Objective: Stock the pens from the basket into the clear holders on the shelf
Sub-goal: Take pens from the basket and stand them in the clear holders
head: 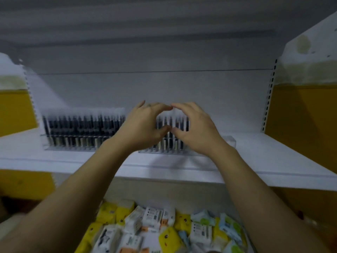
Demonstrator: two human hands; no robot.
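Two clear holders stand on the white shelf [273, 161]. The left holder [43, 141] is packed with upright dark pens [82, 128]. In the right holder [228, 141] stands a bunch of dark pens [172, 123], and its right end holds nothing. My left hand [144, 125] and my right hand [195, 128] curl round this bunch from either side. Their fingertips meet above the pens and the thumbs nearly meet in front. The hands hide most of the bunch. The view is blurred.
Below the shelf lies a bin of small wrapped packs [155, 229] in yellow, white and blue. Slotted shelf uprights [269, 95] run up both sides of the white back panel. Yellow side panels [300, 125] flank the shelf.
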